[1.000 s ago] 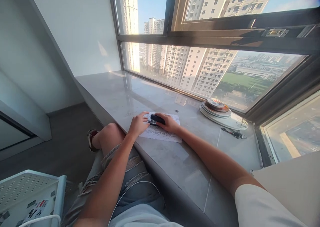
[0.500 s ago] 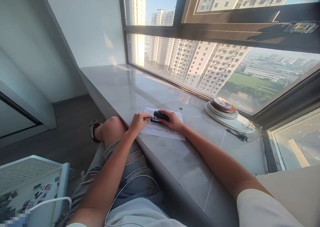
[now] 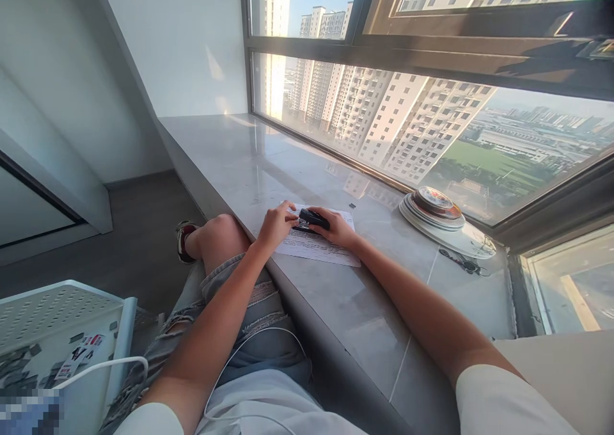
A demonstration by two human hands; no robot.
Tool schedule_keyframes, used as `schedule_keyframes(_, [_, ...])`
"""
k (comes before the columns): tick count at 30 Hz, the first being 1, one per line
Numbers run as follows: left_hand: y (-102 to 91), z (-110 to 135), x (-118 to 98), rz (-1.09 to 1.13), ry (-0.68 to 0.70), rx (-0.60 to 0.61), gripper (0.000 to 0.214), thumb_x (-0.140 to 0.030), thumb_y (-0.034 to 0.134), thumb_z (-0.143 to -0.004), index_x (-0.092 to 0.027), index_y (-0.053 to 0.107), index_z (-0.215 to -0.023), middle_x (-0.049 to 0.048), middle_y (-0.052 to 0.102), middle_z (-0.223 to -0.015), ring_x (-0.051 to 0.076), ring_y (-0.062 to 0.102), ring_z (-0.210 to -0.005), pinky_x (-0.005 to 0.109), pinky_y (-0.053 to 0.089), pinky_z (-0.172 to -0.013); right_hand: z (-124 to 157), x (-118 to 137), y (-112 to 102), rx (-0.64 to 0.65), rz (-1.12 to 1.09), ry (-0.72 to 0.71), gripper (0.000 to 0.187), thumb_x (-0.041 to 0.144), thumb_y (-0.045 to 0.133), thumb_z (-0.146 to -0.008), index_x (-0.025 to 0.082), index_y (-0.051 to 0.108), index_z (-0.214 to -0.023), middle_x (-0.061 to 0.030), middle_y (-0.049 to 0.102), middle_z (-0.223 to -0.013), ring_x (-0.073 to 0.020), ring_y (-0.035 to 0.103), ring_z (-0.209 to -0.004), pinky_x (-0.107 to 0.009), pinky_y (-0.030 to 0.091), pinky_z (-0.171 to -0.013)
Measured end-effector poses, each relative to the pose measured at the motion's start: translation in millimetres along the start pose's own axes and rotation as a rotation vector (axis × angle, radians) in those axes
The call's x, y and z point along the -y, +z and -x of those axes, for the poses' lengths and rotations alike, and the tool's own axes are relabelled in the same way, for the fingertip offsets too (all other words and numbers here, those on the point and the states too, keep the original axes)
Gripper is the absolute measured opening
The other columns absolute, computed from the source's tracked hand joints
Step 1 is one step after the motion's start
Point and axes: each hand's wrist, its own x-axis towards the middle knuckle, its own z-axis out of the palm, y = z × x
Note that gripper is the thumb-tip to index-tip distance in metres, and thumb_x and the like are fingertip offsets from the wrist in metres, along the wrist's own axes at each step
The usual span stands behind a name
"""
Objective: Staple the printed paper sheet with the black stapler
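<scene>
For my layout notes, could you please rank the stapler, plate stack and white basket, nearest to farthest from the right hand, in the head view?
1. Stapler, in the right hand.
2. Plate stack, to its right.
3. White basket, lower left.

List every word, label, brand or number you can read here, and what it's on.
No text is readable.
Sheet of paper: printed lines, too small to read.
Black stapler: pale marks, too small and blurred to read.
Label in the white perforated basket: red and black print, too blurred to read.
</scene>
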Motion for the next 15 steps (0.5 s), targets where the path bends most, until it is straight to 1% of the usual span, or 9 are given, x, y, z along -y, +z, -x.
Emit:
schedule_keyframes(2, [-9.5,-4,7,0.027,-0.014,0.04,0.025,-0.017,0.087,-0.08,-0.023,0.074,-0.1,0.0053,0.086,-0.095,0.028,0.083,-0.098,0.038,0.063,-0.093,0,1,-1,0.006,-0.006,0.012,0.048,0.047,0.064,-0.102,0.03,0.06,-0.147,-0.0074,0.077,-0.135,-0.0292,0.075,-0.117,-0.044,0.058,-0.104])
schedule_keyframes(3, [-14.8,-6,10,0.056,-0.02,0.082,0.022,-0.024,0.089,-0.08,-0.023,0.075,-0.096,0.006,0.086,-0.095,0.029,0.083,-0.099,0.039,0.063,-0.093,0,2,-1,0.013,-0.012,0.013,0.048,0.047,0.064,-0.103,0.03,0.06,-0.147,-0.0071,0.076,-0.137,-0.029,0.074,-0.119,-0.044,0.058,-0.105])
schedule_keyframes(5, [-23.5,-9,17,0.136,-0.027,0.144,0.027,-0.036,0.091,-0.079,-0.023,0.077,-0.097,0.0074,0.086,-0.097,0.031,0.083,-0.102,0.04,0.064,-0.094,0,4,-2,0.029,-0.023,0.008,0.047,0.047,0.064,-0.103,0.031,0.061,-0.147,-0.0067,0.075,-0.14,-0.0286,0.074,-0.122,-0.044,0.057,-0.108])
schedule_keyframes(7, [-27.3,-10,20,0.188,-0.016,0.168,0.033,-0.044,0.092,-0.076,-0.022,0.078,-0.097,0.0084,0.086,-0.098,0.031,0.083,-0.103,0.042,0.064,-0.095,1,5,-4,0.035,-0.033,-0.01,0.047,0.047,0.063,-0.103,0.03,0.062,-0.146,-0.0072,0.075,-0.14,-0.0287,0.073,-0.123,-0.044,0.057,-0.109])
schedule_keyframes(12, [-24.0,-9,15,0.238,0.051,0.146,0.038,-0.05,0.091,-0.073,-0.022,0.079,-0.096,0.0081,0.085,-0.096,0.03,0.082,-0.102,0.043,0.062,-0.099,1,11,-10,-0.002,-0.064,-0.003,0.047,0.051,0.065,-0.101,0.029,0.065,-0.143,-0.0077,0.078,-0.133,-0.0289,0.076,-0.116,-0.045,0.06,-0.104])
schedule_keyframes(15, [-24.6,-7,11,0.22,0.092,0.136,0.035,-0.045,0.092,-0.071,-0.021,0.08,-0.094,0.0063,0.085,-0.097,0.028,0.08,-0.102,0.041,0.062,-0.099,-1,18,-13,0.014,-0.119,-0.041,0.048,0.053,0.067,-0.101,0.028,0.065,-0.142,-0.0069,0.078,-0.13,-0.028,0.077,-0.112,-0.043,0.061,-0.099])
